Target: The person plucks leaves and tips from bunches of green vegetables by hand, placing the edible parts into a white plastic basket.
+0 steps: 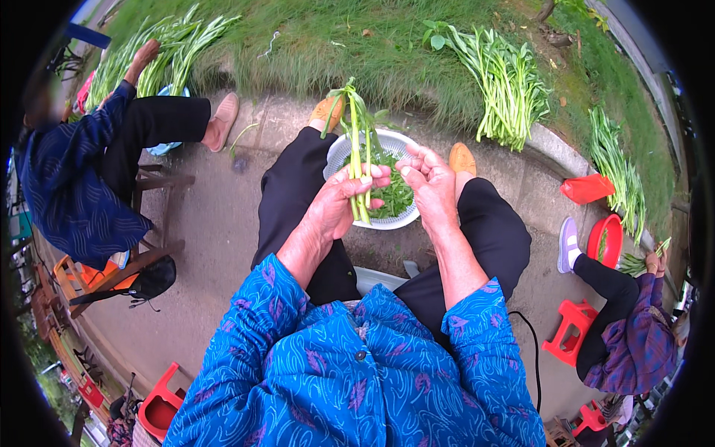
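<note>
My left hand grips a few pale green leafy vegetable stalks. They stand upright between thumb and fingers, with their leafy ends drooping at the top and cut ends below the hand. Just to the right, my right hand has curled fingers, its thumb close to the index finger. Whether a small piece sits between them I cannot make out. Beneath both hands is a white plastic colander basket between my feet, holding torn green leaves and stems.
A large bunch of stalks lies on the grass ahead to the right. To the left, a seated person reaches toward more greens. Another person sits at right near a red basin and red stool.
</note>
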`<state>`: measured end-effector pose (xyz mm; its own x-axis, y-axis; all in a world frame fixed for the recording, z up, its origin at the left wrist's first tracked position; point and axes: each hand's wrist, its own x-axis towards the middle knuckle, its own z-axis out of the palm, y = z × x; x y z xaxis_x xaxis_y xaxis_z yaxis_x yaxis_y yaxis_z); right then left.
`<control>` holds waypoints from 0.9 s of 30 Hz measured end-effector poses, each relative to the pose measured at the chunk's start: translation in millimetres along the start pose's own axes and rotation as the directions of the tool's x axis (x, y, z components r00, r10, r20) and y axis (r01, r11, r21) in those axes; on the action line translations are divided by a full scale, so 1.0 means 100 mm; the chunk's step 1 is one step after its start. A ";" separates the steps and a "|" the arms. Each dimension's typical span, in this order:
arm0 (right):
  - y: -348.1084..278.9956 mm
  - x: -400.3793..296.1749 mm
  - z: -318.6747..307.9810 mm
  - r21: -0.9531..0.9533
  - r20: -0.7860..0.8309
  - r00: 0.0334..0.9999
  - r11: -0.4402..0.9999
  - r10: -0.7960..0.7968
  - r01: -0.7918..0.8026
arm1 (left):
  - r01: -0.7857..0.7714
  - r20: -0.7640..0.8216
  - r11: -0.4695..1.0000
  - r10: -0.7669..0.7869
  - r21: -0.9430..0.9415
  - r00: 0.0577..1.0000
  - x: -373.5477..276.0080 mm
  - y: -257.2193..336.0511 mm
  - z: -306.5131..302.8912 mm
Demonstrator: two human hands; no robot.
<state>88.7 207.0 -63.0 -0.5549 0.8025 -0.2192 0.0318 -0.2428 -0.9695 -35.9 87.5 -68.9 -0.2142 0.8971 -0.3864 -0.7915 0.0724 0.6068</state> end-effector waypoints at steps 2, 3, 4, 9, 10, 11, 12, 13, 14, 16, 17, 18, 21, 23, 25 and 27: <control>0.10 0.01 -0.04 -0.049 0.068 0.996 0.997 -0.052 0.056 | 0.000 -0.067 1.000 0.000 0.003 0.998 0.02 0.00 0.02; 0.04 -0.01 -0.02 -0.049 0.164 0.986 0.998 0.033 -0.025 | -0.023 -0.066 1.000 0.023 -0.004 0.998 0.03 -0.02 0.01; -0.09 -0.03 0.00 -0.057 0.258 0.959 0.993 0.118 -0.106 | -0.047 -0.067 0.999 0.046 -0.012 0.997 0.04 -0.05 0.00; 0.02 -0.08 0.06 -0.160 0.446 0.882 0.983 0.152 -0.088 | -0.052 -0.047 0.998 0.051 -0.018 0.998 0.06 -0.06 -0.01; 0.03 -0.09 0.07 -0.135 0.443 0.882 0.984 0.162 -0.113 | -0.047 -0.044 0.998 0.045 -0.031 0.998 0.07 -0.07 -0.01; 0.03 -0.10 0.07 -0.133 0.442 0.883 0.985 0.161 -0.113 | -0.041 -0.041 0.998 0.039 -0.044 0.998 0.07 -0.07 -0.02; 0.03 -0.10 0.07 -0.131 0.444 0.882 0.985 0.160 -0.113 | -0.038 -0.040 0.998 0.036 -0.056 0.999 0.07 -0.07 -0.02; 0.04 -0.09 0.07 -0.128 0.445 0.881 0.985 0.158 -0.112 | -0.036 -0.029 0.997 0.034 -0.067 0.999 0.07 -0.07 -0.03; 0.03 -0.09 0.06 -0.136 0.449 0.878 0.984 0.168 -0.118 | -0.033 -0.018 0.996 0.032 -0.078 0.999 0.07 -0.06 -0.03; 0.00 -0.08 0.04 -0.153 0.452 0.872 0.979 0.188 -0.132 | -0.032 -0.003 0.994 0.032 -0.100 0.999 0.08 -0.06 -0.03; 0.00 -0.08 0.03 -0.158 0.459 0.869 0.980 0.184 -0.124 | -0.035 -0.002 0.993 0.035 -0.111 0.999 0.08 -0.07 -0.04; 0.01 -0.08 0.03 -0.163 0.466 0.866 0.980 0.180 -0.116 | -0.037 0.001 0.992 0.037 -0.121 0.999 0.09 -0.07 -0.04; 0.01 -0.07 0.01 -0.161 0.489 0.851 0.979 0.191 -0.127 | -0.046 -0.039 0.995 0.043 -0.086 0.998 0.10 -0.06 -0.03; 0.03 -0.06 0.00 -0.163 0.525 0.826 0.976 0.207 -0.141 | -0.054 -0.039 0.995 0.051 -0.081 0.998 0.11 -0.08 -0.06; 0.05 -0.05 -0.01 -0.176 0.577 0.785 0.973 0.226 -0.150 | -0.059 -0.030 0.995 0.056 -0.083 0.998 0.11 -0.09 -0.07; 0.00 -0.05 -0.02 -0.240 0.586 0.762 0.958 0.274 -0.160 | -0.061 -0.013 0.994 0.060 -0.091 0.998 0.11 -0.09 -0.07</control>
<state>93.3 204.1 -62.1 -0.9017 0.2256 -0.3690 0.3187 -0.2300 -0.9195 -35.0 93.8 -83.0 -0.2693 0.8939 -0.3583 -0.8256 -0.0228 0.5638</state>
